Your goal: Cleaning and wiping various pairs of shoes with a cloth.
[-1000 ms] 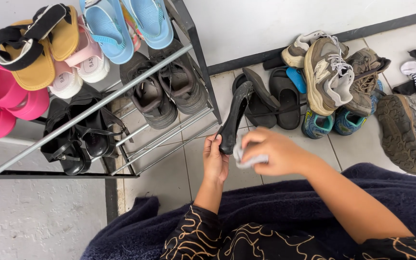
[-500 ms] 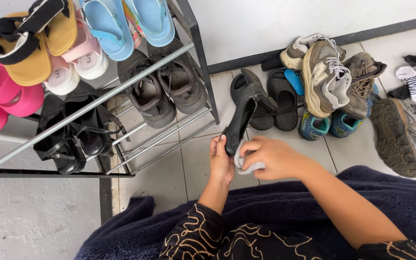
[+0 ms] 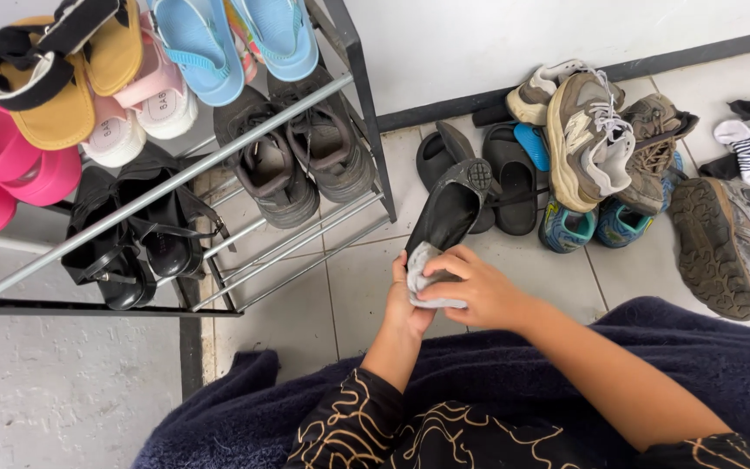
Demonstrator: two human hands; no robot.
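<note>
Black flat shoe is gripped at its heel end by the left hand, toe raised above the tiled floor. Right hand presses a grey cloth against it. Metal shoe rack stands left.

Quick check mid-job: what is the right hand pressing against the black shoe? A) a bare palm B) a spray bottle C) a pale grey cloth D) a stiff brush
C: the right hand pinches a pale grey cloth against the black shoe, which the left hand holds from below.
</note>
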